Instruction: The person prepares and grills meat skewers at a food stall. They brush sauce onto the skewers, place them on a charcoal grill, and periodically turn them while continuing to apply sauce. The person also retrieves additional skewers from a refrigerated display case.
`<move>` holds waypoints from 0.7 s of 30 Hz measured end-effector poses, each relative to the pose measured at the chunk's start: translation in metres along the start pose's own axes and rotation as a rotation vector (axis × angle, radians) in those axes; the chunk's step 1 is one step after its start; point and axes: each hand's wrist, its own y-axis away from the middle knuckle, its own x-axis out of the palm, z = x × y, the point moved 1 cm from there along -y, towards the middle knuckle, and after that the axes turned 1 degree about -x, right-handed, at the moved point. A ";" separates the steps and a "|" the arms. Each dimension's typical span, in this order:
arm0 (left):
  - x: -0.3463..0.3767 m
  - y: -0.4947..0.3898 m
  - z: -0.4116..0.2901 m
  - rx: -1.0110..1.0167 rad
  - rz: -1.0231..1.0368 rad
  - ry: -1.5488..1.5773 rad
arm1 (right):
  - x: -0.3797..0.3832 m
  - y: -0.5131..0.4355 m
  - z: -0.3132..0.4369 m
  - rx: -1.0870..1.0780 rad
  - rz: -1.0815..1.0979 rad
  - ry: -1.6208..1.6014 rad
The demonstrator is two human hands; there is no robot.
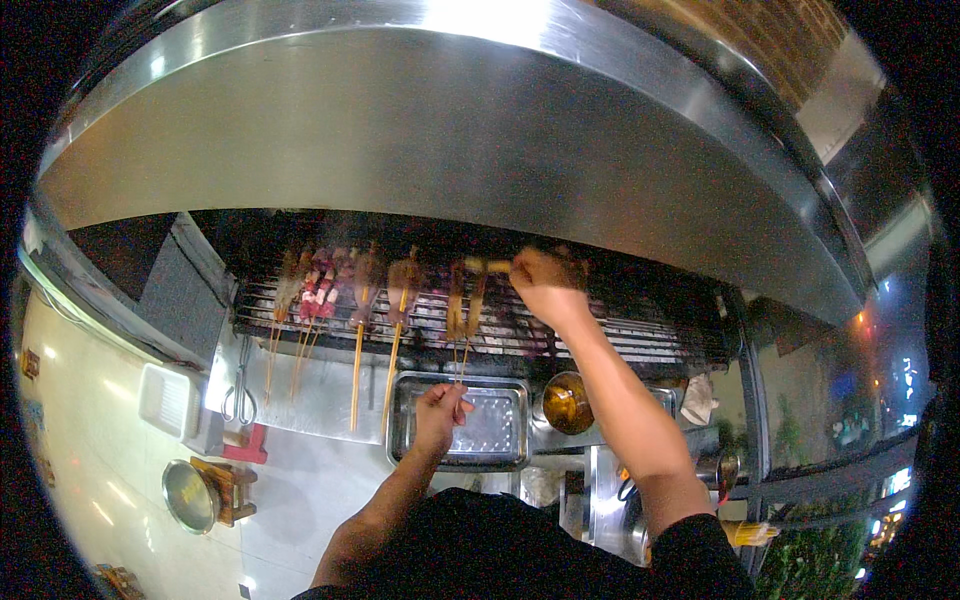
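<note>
My left hand [441, 412] pinches the thin stick ends of two skewers [471, 319], whose browned food lies on the charcoal grill grate [637, 330]. My right hand [551, 277] is closed above the grate, on a yellowish brush-like tool [495, 265] that reaches left over those skewers; blur hides its exact shape. Further left lie two skewers on thick sticks [403, 296], red and white meat cubes on thin sticks [319, 296], and browned skewers [285, 292]. Under my left hand stands a rectangular metal tray [517, 457]. A bowl of orange-brown liquid [568, 403] is beside my right forearm.
A broad metal hood [450, 127] overhangs the grill. Scissors [240, 394] lie on the metal ledge [330, 382] at left, near a white plastic basket [166, 401]. Lower left, a metal basin [190, 496] adjoins a wooden stool [236, 491]. A crumpled pale cloth or bag [699, 400] is at right.
</note>
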 end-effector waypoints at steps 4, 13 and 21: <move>0.006 0.000 0.000 -0.033 0.030 0.019 | 0.022 -0.015 -0.005 -0.047 -0.053 0.382; -0.004 -0.001 -0.003 -0.071 0.073 0.136 | 0.022 0.059 0.061 -0.155 -0.221 0.193; -0.030 0.006 -0.003 -0.252 0.352 0.189 | 0.000 0.190 0.054 0.453 -0.565 -0.764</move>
